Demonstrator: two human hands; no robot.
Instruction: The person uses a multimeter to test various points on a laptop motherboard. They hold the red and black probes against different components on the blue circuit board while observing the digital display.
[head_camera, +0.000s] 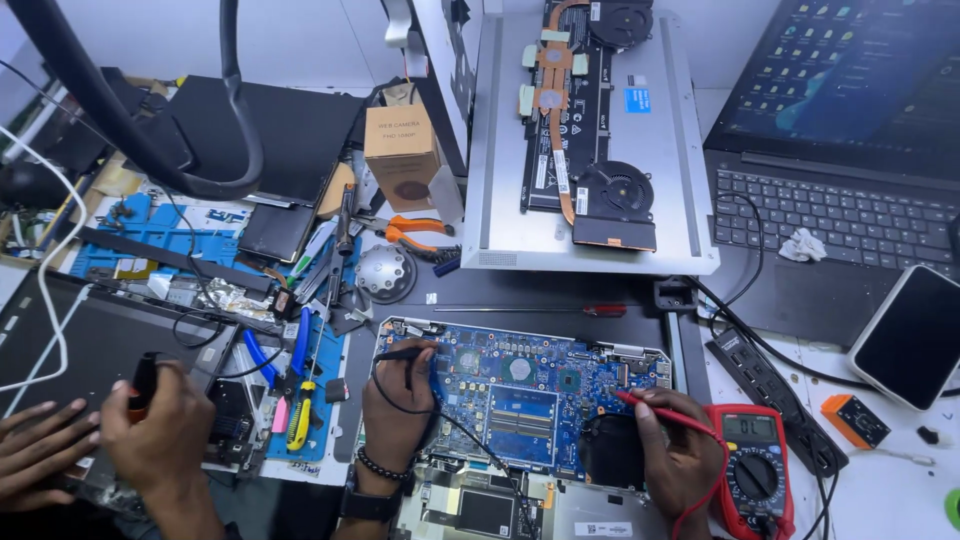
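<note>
An opened laptop lies in front of me with its blue motherboard (520, 385) exposed. My left hand (395, 410) grips a black multimeter probe (392, 354) and rests on the board's left edge, the lead curling under my palm. My right hand (680, 455) pinches a red probe (655, 407) whose tip touches the board's right side. Just right of that hand sits the red multimeter (755, 470), its display lit and its red lead running to the probe.
A co-worker's hands (150, 435) at the lower left hold a small screwdriver over another dark laptop. Behind the board lie a silver laptop base with fans (590, 140), an open laptop (850, 130), a phone (910, 335), a power strip (765, 395) and a tool-strewn blue mat (300, 380).
</note>
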